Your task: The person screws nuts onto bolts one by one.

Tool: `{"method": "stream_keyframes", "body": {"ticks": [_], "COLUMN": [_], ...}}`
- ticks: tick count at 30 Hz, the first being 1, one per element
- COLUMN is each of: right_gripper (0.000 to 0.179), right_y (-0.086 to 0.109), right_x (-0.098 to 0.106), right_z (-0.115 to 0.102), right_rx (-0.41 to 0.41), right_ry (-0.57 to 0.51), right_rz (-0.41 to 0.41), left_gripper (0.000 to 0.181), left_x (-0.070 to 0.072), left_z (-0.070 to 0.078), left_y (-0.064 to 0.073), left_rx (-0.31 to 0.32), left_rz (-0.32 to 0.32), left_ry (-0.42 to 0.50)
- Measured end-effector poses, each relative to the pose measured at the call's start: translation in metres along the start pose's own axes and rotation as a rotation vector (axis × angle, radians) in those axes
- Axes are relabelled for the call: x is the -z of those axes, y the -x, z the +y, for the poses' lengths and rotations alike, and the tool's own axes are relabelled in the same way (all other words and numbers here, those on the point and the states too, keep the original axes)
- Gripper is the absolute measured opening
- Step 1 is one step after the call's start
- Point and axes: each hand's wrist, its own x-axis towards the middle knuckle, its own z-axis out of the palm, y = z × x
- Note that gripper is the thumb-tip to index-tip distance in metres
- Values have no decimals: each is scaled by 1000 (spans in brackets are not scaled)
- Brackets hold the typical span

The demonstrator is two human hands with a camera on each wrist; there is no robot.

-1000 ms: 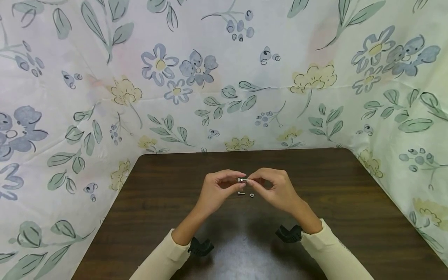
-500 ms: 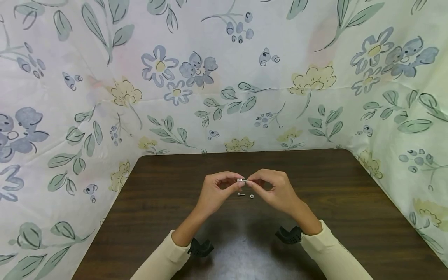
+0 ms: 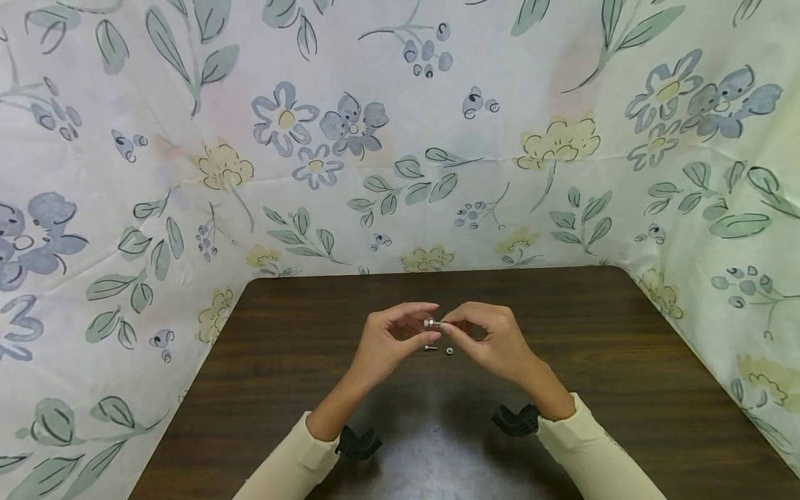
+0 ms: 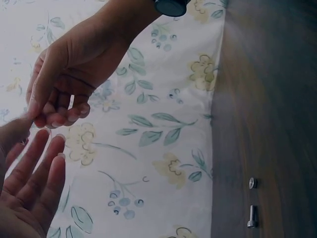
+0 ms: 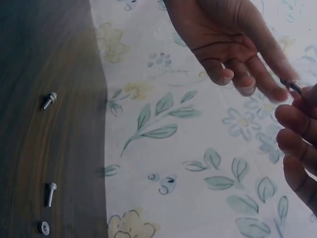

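Observation:
My right hand (image 3: pixel 496 337) pinches a small silver bolt (image 3: pixel 431 323) between thumb and index finger, its head pointing left. What looks like a nut sits on the shank near the head. Around that end, the thumb and index finger of my left hand (image 3: pixel 389 340) stand apart, the fingertips close to the bolt. In the right wrist view the held bolt (image 5: pixel 292 86) shows as a dark piece at the blurred left fingertips. Below the hands, a second bolt (image 3: pixel 430 348) and a loose nut (image 3: pixel 450 351) lie on the table.
The dark wooden table (image 3: pixel 300 389) ends at a floral cloth (image 3: pixel 400 208) behind and at the sides. In the right wrist view, one more bolt (image 5: pixel 49 100) lies apart from the bolt (image 5: pixel 51 194) and nut (image 5: pixel 44 228). Black bands are on both wrists.
My left thumb and index finger have spread apart from their closer hold around the bolt's head. The right hand keeps its pinch on the bolt in nearly the same place.

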Motion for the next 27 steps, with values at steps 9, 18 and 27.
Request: {"method": "stream_keyframes", "body": {"ticks": [9,18,27], "right_gripper": [11,7,12], "right_y": [0,0,0], "right_x": [0,0,-1], "right_z": [1,1,2], "right_rx": [9,10,12], "right_ry": [2,4,-2], "right_rz": [3,2,6], "left_gripper": [16,12,26], "left_x": [0,0,-2], "left_z": [0,0,10], "left_y": [0,0,0], "left_rx": [-52,-26,1], "left_rz": [16,16,19], "left_ry": [14,23,23]}}
